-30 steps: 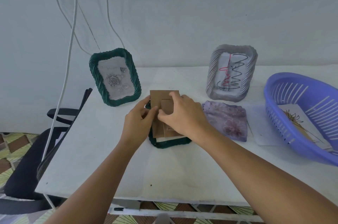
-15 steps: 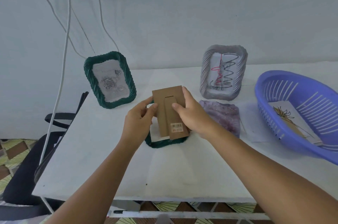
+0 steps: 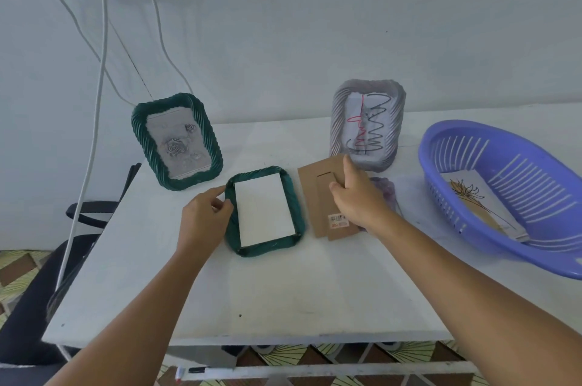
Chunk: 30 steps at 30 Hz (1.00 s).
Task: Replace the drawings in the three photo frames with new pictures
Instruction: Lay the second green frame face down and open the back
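Note:
A dark green frame (image 3: 293, 206) lies face down at the table's middle, its back open and a white sheet (image 3: 263, 211) showing inside. My left hand (image 3: 204, 215) grips its left rim. My right hand (image 3: 357, 196) holds the brown cardboard backing (image 3: 318, 193) just right of the frame, over a purple floral picture (image 3: 385, 189). A second green frame (image 3: 176, 141) with a rose picture stands at the back left. A grey frame (image 3: 367, 124) with a scribble drawing stands at the back right.
A purple plastic basket (image 3: 510, 196) at the right holds a flower drawing (image 3: 478, 206). White cables (image 3: 94, 121) hang from wall plugs at the left. A black chair (image 3: 47, 275) stands beside the white table (image 3: 283, 297). A marker (image 3: 192, 370) lies below the front edge.
My right hand lifted the cardboard backing off the lying frame and moved it to the right, baring the white sheet. My left hand shifted to the frame's left rim.

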Each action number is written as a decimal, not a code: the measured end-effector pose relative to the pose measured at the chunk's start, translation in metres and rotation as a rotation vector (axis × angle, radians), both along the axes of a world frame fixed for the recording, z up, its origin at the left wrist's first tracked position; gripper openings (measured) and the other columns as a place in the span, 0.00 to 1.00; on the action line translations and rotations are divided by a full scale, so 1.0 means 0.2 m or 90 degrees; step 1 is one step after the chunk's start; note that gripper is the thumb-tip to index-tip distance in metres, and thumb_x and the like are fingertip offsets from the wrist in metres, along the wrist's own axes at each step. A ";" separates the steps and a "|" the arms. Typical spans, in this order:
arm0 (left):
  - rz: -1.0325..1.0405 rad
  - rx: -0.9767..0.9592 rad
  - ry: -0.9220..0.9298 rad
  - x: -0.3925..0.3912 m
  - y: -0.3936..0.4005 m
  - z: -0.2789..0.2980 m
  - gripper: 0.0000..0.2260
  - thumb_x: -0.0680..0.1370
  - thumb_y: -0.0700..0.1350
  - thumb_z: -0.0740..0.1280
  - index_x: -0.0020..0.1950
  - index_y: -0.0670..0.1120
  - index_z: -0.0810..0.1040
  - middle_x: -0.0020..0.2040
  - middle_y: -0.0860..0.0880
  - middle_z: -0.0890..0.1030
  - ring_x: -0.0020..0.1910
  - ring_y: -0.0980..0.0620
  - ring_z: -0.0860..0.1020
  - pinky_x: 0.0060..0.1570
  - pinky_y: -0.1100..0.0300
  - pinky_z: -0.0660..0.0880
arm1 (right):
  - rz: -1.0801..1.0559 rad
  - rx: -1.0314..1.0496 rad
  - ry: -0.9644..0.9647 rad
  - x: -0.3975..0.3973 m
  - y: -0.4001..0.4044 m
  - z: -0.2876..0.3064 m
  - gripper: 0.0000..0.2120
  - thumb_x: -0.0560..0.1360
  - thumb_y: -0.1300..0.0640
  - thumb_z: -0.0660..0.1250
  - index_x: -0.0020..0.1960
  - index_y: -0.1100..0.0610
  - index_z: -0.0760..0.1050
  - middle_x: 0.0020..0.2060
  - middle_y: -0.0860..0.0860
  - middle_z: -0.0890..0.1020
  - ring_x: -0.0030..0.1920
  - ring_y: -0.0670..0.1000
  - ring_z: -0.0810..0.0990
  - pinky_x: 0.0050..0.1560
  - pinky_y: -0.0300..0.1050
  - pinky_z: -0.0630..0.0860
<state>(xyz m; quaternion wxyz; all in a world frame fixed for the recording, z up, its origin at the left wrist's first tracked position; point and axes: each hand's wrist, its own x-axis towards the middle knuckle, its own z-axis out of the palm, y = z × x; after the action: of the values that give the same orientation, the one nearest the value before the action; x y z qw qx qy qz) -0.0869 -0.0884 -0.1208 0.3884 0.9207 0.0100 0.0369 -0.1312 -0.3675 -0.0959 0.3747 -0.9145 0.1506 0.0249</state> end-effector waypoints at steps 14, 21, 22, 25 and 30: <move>0.009 0.011 -0.052 -0.02 0.04 -0.07 0.16 0.81 0.44 0.66 0.67 0.50 0.81 0.40 0.51 0.76 0.38 0.56 0.74 0.38 0.69 0.66 | -0.024 -0.145 0.034 -0.03 0.09 -0.07 0.28 0.84 0.47 0.57 0.80 0.51 0.53 0.71 0.60 0.58 0.73 0.65 0.59 0.72 0.60 0.60; 0.016 -0.013 -0.057 -0.01 0.04 -0.08 0.16 0.80 0.44 0.67 0.68 0.51 0.81 0.40 0.51 0.76 0.38 0.56 0.74 0.39 0.71 0.66 | 0.025 -0.150 -0.151 0.00 0.21 -0.02 0.16 0.80 0.45 0.64 0.66 0.46 0.72 0.60 0.53 0.69 0.65 0.58 0.68 0.65 0.56 0.69; 0.016 -0.014 -0.057 -0.01 0.04 -0.08 0.16 0.80 0.44 0.67 0.68 0.51 0.81 0.40 0.51 0.77 0.38 0.57 0.74 0.39 0.70 0.66 | 0.043 -0.138 -0.144 0.01 0.24 -0.01 0.14 0.80 0.43 0.64 0.64 0.45 0.73 0.59 0.52 0.70 0.64 0.57 0.69 0.65 0.55 0.69; 0.013 -0.020 -0.056 -0.01 0.04 -0.08 0.17 0.80 0.44 0.66 0.68 0.52 0.81 0.40 0.51 0.77 0.38 0.56 0.74 0.40 0.70 0.67 | 0.092 -0.147 -0.091 0.03 0.30 -0.01 0.16 0.79 0.37 0.63 0.62 0.43 0.75 0.59 0.48 0.71 0.64 0.53 0.69 0.67 0.52 0.66; 0.007 -0.021 -0.057 -0.01 0.05 -0.09 0.17 0.80 0.45 0.66 0.69 0.52 0.80 0.40 0.52 0.76 0.38 0.58 0.74 0.40 0.71 0.67 | 0.106 -0.171 -0.046 0.05 0.33 -0.04 0.26 0.74 0.31 0.66 0.67 0.42 0.75 0.61 0.47 0.70 0.65 0.50 0.68 0.70 0.52 0.58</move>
<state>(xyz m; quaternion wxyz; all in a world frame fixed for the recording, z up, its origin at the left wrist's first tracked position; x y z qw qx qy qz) -0.0884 -0.0789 -0.1386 0.4035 0.9115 -0.0015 0.0802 -0.1212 -0.3011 -0.1031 0.2508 -0.9660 0.0628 0.0024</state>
